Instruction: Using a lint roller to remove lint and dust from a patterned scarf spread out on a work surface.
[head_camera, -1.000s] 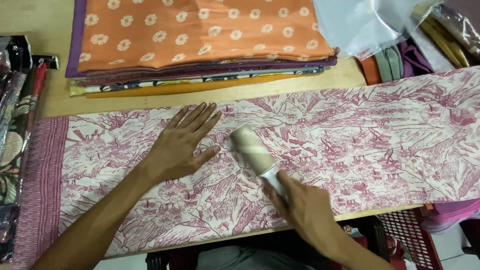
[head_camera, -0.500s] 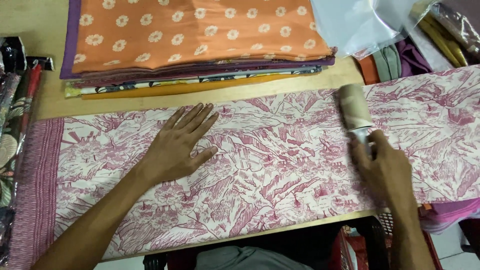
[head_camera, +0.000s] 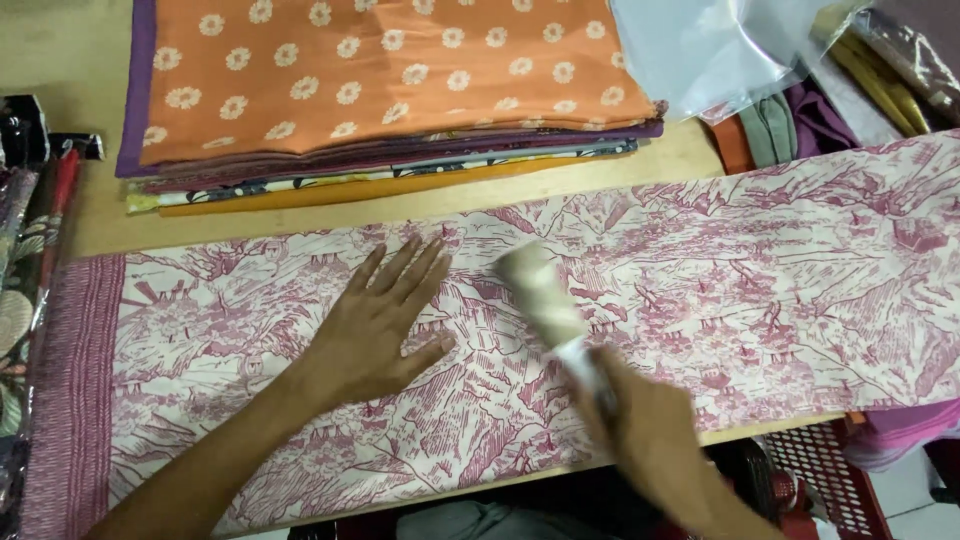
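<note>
Left hand (head_camera: 385, 320) flat, open on printed cloth (head_camera: 760, 290); right hand (head_camera: 645, 435) gripping lint roller (head_camera: 540, 290) mid-cloth

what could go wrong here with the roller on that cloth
1. The cloth lies loose on the table and only the left hand pins it, left of the roller; the sheet might bunch or drag under a stroke.
2. The right hand and roller are motion-blurred, so a fast pass may miss patches.
3. The cloth's near edge overhangs the table and could slide off.
</note>
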